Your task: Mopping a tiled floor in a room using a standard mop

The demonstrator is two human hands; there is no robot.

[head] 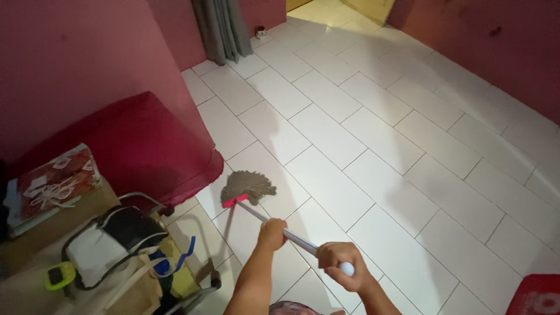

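The mop (248,186) lies with its grey head flat on the white tiled floor (373,140), beside the red sofa (146,146). The left hand (272,232) clamps the handle mid-shaft, the right hand (338,265) grips its end. Keeping the head flat and the strokes overlapping should clean best.

I cannot see the mop handle (294,238) inside my fingers (333,261); the red mat (539,294) right of them is cropped.

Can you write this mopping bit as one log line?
left hand: grips mop handle | right hand: grips handle end | mop head: on white tile floor
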